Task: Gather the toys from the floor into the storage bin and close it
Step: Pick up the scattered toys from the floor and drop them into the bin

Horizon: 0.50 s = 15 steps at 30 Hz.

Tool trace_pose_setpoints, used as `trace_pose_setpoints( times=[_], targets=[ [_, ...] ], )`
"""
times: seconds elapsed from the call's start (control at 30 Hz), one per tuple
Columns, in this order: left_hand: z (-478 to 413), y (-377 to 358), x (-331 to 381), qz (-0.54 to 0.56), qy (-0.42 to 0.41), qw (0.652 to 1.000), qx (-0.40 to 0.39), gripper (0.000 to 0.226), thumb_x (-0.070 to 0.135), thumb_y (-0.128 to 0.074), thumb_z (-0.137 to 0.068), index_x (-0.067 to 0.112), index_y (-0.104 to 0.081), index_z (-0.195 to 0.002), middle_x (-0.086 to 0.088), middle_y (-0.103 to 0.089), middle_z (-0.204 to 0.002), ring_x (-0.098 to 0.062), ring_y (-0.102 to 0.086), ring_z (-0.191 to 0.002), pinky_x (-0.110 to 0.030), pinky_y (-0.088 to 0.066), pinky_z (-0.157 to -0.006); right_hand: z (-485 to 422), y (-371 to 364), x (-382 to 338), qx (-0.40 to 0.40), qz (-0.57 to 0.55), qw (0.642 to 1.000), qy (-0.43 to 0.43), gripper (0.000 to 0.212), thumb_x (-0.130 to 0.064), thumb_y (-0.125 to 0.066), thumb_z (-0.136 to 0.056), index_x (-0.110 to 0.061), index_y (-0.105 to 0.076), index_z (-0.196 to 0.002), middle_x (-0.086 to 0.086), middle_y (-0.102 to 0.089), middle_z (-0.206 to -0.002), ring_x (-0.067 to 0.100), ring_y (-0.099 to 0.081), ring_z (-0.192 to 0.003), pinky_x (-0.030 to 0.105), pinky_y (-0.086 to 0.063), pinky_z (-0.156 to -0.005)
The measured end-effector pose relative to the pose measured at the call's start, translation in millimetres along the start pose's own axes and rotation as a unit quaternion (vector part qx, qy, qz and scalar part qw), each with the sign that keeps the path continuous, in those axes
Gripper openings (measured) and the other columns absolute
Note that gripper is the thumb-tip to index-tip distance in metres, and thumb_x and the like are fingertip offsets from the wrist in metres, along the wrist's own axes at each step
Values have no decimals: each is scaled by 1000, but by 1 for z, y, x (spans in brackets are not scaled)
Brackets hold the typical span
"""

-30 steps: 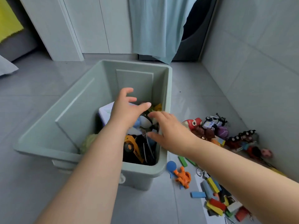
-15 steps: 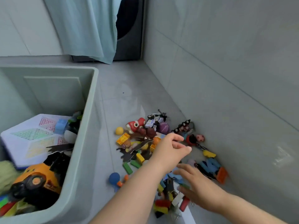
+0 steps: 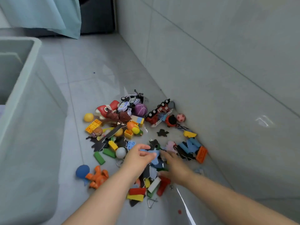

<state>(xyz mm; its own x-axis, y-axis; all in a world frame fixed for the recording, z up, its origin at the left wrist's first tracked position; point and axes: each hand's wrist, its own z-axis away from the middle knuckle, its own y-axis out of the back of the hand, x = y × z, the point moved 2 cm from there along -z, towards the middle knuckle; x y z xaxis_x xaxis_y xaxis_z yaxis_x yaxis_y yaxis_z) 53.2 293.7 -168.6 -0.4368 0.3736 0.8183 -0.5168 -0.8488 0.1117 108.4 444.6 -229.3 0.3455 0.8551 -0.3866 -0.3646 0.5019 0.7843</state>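
Note:
A heap of small toys point(image 3: 129, 135) lies on the grey floor against the right wall: bricks, balls, a red train point(image 3: 157, 112), a red fish toy point(image 3: 105, 109), flat black and blue pieces. The pale green storage bin point(image 3: 32, 127) stands at the left, open; its inside is mostly out of view. My left hand point(image 3: 138, 157) reaches into the near middle of the heap, fingers stretched toward a blue flat piece point(image 3: 154, 157). Just to its right, my right hand point(image 3: 175, 168) lies spread over the blocks. Neither hand visibly holds anything.
A tiled wall runs along the right side, close behind the toys. An orange figure point(image 3: 97, 177) and a blue ball point(image 3: 82, 171) lie apart near the bin. A light blue cloth point(image 3: 48, 15) hangs at the back, with a dark appliance point(image 3: 97, 15) beside it.
Both hands left the bin and came down to the toy heap on the floor. The view swung right, so the bin now sits at the left edge.

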Motion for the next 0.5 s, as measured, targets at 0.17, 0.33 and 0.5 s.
trace_pose_setpoints(
  times=[0.17, 0.33, 0.5],
  targets=[
    [-2, -8, -31, -31, 28, 998, 37, 58, 20, -71, -81, 19, -41, -131, 3, -56, -101, -16, -55, -96, -29, -42, -83, -6, -12, 11, 64, -32, 997, 20, 66, -20, -66, -83, -24, -33, -140, 3, -32, -146, 20, -39, -129, 27, -34, -102],
    [-5, -20, -49, -25, 53, 998, 31, 70, 13, -70, -82, 21, -32, -141, 2, -52, -114, 5, -46, -75, -15, -39, -65, -15, -9, 13, 80, -18, 996, 20, 69, -29, -68, -80, -26, -32, -139, -1, -29, -147, 20, -33, -133, 34, -36, -102],
    [-8, -24, -51, -19, 59, 998, 30, 70, 11, -68, -83, 20, -31, -142, 2, -52, -111, 3, -49, -76, -9, -35, -59, -18, -9, 4, 98, -13, 993, 67, 70, -40, -70, -76, -19, -40, -135, 2, -41, -139, 23, -38, -125, 32, -32, -102]
  ],
)
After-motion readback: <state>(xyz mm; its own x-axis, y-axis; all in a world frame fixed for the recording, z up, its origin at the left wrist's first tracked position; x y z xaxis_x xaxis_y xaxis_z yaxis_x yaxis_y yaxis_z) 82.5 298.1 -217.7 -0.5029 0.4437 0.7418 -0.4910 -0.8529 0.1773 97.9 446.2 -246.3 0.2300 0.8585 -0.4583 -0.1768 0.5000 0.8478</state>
